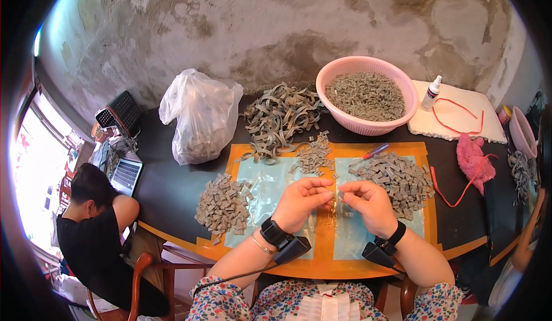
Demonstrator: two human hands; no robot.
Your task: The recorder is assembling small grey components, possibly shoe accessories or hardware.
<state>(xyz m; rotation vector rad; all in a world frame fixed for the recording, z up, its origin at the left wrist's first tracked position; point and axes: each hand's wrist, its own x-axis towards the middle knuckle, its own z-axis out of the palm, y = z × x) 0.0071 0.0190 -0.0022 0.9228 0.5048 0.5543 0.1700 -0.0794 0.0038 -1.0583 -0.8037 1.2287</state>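
Grey pieces lie heaped left of the left hand and beside the right hand, whether either grips anything I cannot tell.

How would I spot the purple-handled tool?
On the dark table, find the pink basket. Just below it in the picture, beside the right heap of gray pieces, lies the slim tool. Its purple stands out against the dull gray next to it.
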